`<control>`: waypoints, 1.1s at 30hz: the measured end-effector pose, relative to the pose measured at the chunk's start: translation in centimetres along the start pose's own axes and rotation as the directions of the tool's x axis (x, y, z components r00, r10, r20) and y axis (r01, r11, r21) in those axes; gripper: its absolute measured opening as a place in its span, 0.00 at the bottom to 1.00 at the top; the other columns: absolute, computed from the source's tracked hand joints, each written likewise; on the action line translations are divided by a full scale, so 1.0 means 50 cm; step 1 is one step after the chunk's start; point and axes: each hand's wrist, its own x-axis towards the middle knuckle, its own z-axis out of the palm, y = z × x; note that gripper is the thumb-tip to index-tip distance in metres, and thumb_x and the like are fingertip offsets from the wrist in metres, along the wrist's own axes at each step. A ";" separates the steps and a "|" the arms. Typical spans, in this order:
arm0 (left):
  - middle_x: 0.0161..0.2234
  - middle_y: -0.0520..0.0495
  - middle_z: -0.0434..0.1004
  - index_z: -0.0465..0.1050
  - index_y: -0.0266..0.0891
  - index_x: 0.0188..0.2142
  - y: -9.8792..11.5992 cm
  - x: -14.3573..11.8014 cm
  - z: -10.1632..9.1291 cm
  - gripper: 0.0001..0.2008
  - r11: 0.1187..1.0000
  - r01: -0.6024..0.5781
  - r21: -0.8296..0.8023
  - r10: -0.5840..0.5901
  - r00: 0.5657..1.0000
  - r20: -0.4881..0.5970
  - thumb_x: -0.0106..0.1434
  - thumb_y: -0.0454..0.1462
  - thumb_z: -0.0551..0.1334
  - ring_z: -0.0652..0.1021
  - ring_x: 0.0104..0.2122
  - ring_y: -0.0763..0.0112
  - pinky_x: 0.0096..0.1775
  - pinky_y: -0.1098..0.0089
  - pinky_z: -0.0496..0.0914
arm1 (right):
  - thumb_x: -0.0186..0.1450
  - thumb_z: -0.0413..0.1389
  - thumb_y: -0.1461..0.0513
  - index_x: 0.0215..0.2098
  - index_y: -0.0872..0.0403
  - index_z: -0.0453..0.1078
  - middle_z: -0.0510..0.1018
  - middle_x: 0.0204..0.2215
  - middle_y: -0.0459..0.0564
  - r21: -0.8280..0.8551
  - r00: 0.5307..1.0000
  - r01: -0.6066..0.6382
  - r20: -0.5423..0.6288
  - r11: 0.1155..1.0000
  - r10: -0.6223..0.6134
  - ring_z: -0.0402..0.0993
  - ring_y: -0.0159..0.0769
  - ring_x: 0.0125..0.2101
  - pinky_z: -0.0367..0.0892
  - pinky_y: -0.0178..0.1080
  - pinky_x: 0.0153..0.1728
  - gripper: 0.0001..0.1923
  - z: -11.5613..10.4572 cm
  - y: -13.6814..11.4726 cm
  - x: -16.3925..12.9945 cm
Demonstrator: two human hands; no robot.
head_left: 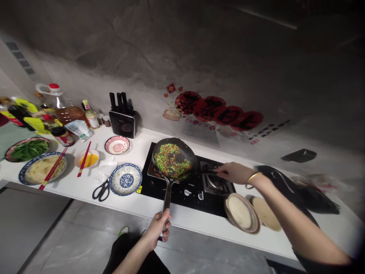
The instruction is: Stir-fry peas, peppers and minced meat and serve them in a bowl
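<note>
My left hand (159, 228) is closed around the long handle of a dark frying pan (174, 154), on the left burner of the black gas stove (182, 196). Diced green and orange vegetables (168, 156) lie in the pan in a curved band. My right hand (232, 173), with a gold bangle at the wrist, grips the dark handle of what looks like a black spatula (207, 172). It reaches in over the pan's right side; its head blends into the dark pan. Left of the stove sits a blue-and-white plate (127, 179).
Scissors (101, 190), a bowl of beaten egg (89, 160) and a bowl of pale food (31, 173) carry on leftward, chopsticks across both bowls. A knife block (124, 123) stands by the wall. Stacked bowls (242, 213) rest at the stove's front right corner.
</note>
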 end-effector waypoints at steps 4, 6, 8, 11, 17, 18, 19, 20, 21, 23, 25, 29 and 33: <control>0.17 0.61 0.57 0.59 0.41 0.30 -0.002 0.001 -0.003 0.27 1.000 -0.003 -0.002 0.003 1.000 0.001 0.46 0.61 0.58 0.58 0.11 0.84 0.15 0.77 0.47 | 0.65 0.43 0.60 0.53 0.51 0.67 0.76 0.45 0.51 0.087 0.979 -0.022 -0.201 0.996 0.039 0.73 0.40 0.44 0.65 0.37 0.44 0.20 0.054 -0.080 0.051; 0.17 0.61 0.57 0.59 0.41 0.30 -0.002 0.002 -0.004 0.27 1.000 0.003 0.001 -0.003 1.000 0.000 0.46 0.61 0.58 0.58 0.11 0.84 0.15 0.77 0.47 | 0.66 0.42 0.60 0.53 0.51 0.66 0.76 0.45 0.50 0.100 0.969 0.025 -0.248 0.995 0.000 0.73 0.39 0.44 0.65 0.36 0.44 0.20 0.076 -0.121 0.081; 0.17 0.61 0.57 0.59 0.41 0.30 -0.001 0.000 -0.003 0.27 1.000 0.004 0.006 -0.004 1.000 0.001 0.46 0.61 0.58 0.58 0.10 0.84 0.15 0.77 0.47 | 0.66 0.43 0.60 0.53 0.49 0.66 0.77 0.43 0.51 0.054 0.968 0.080 -0.242 0.995 -0.065 0.73 0.40 0.43 0.66 0.38 0.42 0.20 0.086 -0.143 0.094; 0.17 0.61 0.57 0.59 0.40 0.30 0.002 -0.003 -0.001 0.27 1.000 -0.006 0.011 0.006 1.000 0.003 0.46 0.60 0.59 0.57 0.10 0.84 0.15 0.77 0.47 | 0.65 0.44 0.59 0.52 0.47 0.67 0.78 0.39 0.54 -0.064 0.975 0.075 -0.204 0.995 -0.087 0.75 0.43 0.40 0.67 0.41 0.39 0.19 0.074 -0.127 0.070; 0.17 0.62 0.57 0.59 0.40 0.30 0.003 -0.004 -0.001 0.26 1.000 -0.006 0.014 0.006 1.000 0.002 0.46 0.60 0.59 0.57 0.10 0.85 0.15 0.77 0.47 | 0.64 0.46 0.59 0.47 0.48 0.72 0.79 0.37 0.51 -0.048 0.995 0.008 -0.098 0.999 -0.013 0.75 0.40 0.37 0.67 0.39 0.38 0.17 0.023 -0.038 -0.034; 0.17 0.62 0.57 0.59 0.41 0.30 0.003 -0.004 -0.002 0.26 1.000 -0.005 0.015 0.005 1.000 0.002 0.46 0.60 0.59 0.57 0.10 0.84 0.15 0.77 0.47 | 0.64 0.47 0.59 0.46 0.47 0.72 0.79 0.37 0.50 -0.029 0.997 0.031 -0.076 0.999 -0.033 0.75 0.39 0.37 0.67 0.38 0.38 0.17 0.025 -0.038 -0.041; 0.17 0.62 0.57 0.59 0.41 0.30 0.003 -0.003 -0.002 0.26 1.000 -0.004 0.016 0.004 1.000 0.001 0.46 0.60 0.59 0.57 0.10 0.84 0.15 0.77 0.47 | 0.63 0.47 0.59 0.46 0.46 0.72 0.79 0.37 0.49 -0.021 0.996 0.047 -0.070 0.999 -0.048 0.75 0.39 0.37 0.67 0.37 0.38 0.16 0.031 -0.046 -0.041; 0.17 0.62 0.57 0.59 0.41 0.30 0.002 -0.002 -0.003 0.27 1.000 -0.005 0.017 0.005 1.000 0.001 0.46 0.60 0.59 0.57 0.11 0.84 0.15 0.77 0.47 | 0.64 0.47 0.59 0.47 0.45 0.71 0.79 0.37 0.49 -0.027 0.995 0.050 -0.081 0.998 -0.052 0.75 0.39 0.37 0.67 0.38 0.38 0.16 0.041 -0.058 -0.035; 0.17 0.62 0.57 0.59 0.41 0.30 0.002 -0.002 -0.003 0.27 1.000 -0.005 0.017 0.005 1.000 0.000 0.46 0.60 0.59 0.57 0.11 0.84 0.15 0.77 0.48 | 0.64 0.46 0.59 0.49 0.45 0.70 0.79 0.38 0.50 -0.043 0.994 0.036 -0.104 0.998 -0.040 0.75 0.39 0.37 0.67 0.38 0.38 0.17 0.053 -0.075 -0.023; 0.17 0.61 0.57 0.59 0.41 0.30 0.000 0.000 -0.004 0.27 1.000 -0.004 0.015 0.004 1.000 -0.003 0.46 0.60 0.59 0.57 0.11 0.84 0.15 0.77 0.48 | 0.66 0.44 0.58 0.53 0.46 0.65 0.79 0.38 0.53 -0.072 0.986 -0.027 -0.168 0.997 0.014 0.75 0.40 0.38 0.67 0.40 0.37 0.19 0.074 -0.110 0.017; 0.17 0.61 0.58 0.59 0.41 0.30 -0.001 0.001 -0.005 0.27 1.000 -0.002 0.015 0.002 1.000 -0.005 0.45 0.60 0.59 0.57 0.10 0.84 0.14 0.77 0.48 | 0.67 0.41 0.58 0.56 0.50 0.62 0.78 0.37 0.57 -0.061 0.976 -0.088 -0.203 0.994 0.074 0.75 0.42 0.38 0.66 0.41 0.36 0.21 0.085 -0.133 0.066; 0.17 0.61 0.57 0.59 0.41 0.30 -0.003 0.002 -0.004 0.27 1.000 -0.012 0.018 0.012 1.000 0.000 0.46 0.60 0.59 0.58 0.10 0.84 0.14 0.77 0.48 | 0.66 0.43 0.61 0.50 0.57 0.68 0.77 0.38 0.60 0.003 0.978 -0.115 -0.176 0.993 0.113 0.74 0.41 0.39 0.65 0.39 0.38 0.19 0.060 -0.108 0.125; 0.17 0.61 0.57 0.59 0.41 0.30 -0.002 -0.001 -0.002 0.26 1.000 -0.007 0.009 0.007 1.000 0.007 0.46 0.59 0.59 0.58 0.11 0.84 0.14 0.78 0.47 | 0.62 0.49 0.63 0.34 0.56 0.76 0.79 0.34 0.57 0.031 0.982 -0.062 -0.179 0.998 0.067 0.75 0.37 0.35 0.64 0.37 0.37 0.13 0.013 -0.014 0.086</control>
